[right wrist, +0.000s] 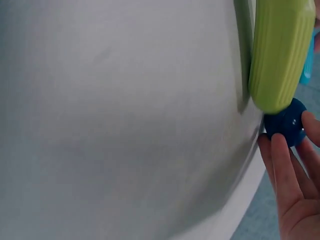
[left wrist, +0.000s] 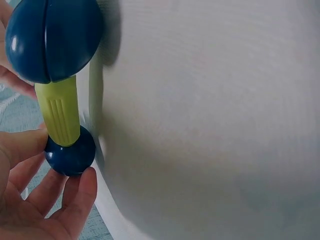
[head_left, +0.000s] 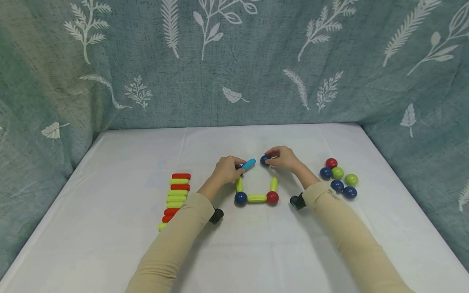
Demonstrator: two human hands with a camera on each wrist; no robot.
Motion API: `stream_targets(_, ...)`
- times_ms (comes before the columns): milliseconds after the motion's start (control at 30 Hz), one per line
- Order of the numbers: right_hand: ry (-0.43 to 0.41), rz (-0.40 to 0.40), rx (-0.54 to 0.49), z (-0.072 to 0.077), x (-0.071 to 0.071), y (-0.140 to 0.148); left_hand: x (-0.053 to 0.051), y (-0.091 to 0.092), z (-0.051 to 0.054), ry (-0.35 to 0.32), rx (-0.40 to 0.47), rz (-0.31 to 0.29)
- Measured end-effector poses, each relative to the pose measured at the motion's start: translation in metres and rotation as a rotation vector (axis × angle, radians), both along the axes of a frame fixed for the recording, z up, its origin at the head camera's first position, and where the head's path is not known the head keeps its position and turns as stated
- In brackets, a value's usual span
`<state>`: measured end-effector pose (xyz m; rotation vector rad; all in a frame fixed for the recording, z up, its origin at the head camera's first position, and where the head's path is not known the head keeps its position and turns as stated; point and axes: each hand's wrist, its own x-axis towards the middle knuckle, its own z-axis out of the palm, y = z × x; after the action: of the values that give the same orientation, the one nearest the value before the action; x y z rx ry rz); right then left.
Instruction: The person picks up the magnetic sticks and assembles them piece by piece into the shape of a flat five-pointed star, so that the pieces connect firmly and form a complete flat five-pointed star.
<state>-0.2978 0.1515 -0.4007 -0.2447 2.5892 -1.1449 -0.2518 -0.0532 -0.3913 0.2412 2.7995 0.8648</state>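
One blue ball [left wrist: 70, 159] sits pinched in left hand [head_left: 226, 169], light-blue rod [head_left: 249, 164] jutting rightward past its fingers; right hand [head_left: 283, 157] pinches second blue ball [head_left: 264, 160] at its left.

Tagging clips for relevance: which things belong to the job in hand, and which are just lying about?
Job in hand:
light-blue rod
blue ball in left fingers
blue ball in right fingers
blue corner ball
red corner ball
three green frame rods

Lying about, perhaps as spares:
row of red and green rods
loose red ball, two green balls, three blue balls
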Motion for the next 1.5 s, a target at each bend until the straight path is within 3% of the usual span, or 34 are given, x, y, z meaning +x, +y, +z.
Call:
stream_targets(400, 0.005, 0.035, 0.134, 0.008, 0.001, -0.02, -0.003, 0.0, -0.003, 0.005, 0.012, -0.014)
stream_targets(600, 0.023, 0.078, 0.147, 0.009, 0.001, -0.018, -0.004, 0.0, -0.004, 0.008, 0.017, -0.018)
stream_targets(867, 0.067, 0.127, 0.112, 0.013, 0.013, 0.001, -0.003, 0.0, -0.005, 0.015, 0.031, -0.004)
stream_targets(1033, 0.135, 0.171, 0.07, 0.011, 0.027, 0.016, -0.002, 0.0, -0.007, 0.014, 0.047, 0.01)
stream_targets(1267, 0.201, 0.277, 0.042, 0.018, 0.061, 0.018, -0.001, -0.001, -0.009, 0.014, 0.059, 0.01)
stream_targets(1400, 0.198, 0.371, 0.025, 0.019, 0.077, 0.015, -0.002, -0.002, -0.008, 0.037, 0.055, -0.001)
stream_targets(1500, 0.191, 0.398, 0.033, 0.019, 0.087, 0.012, -0.002, -0.002, -0.007, 0.042, 0.047, -0.005)
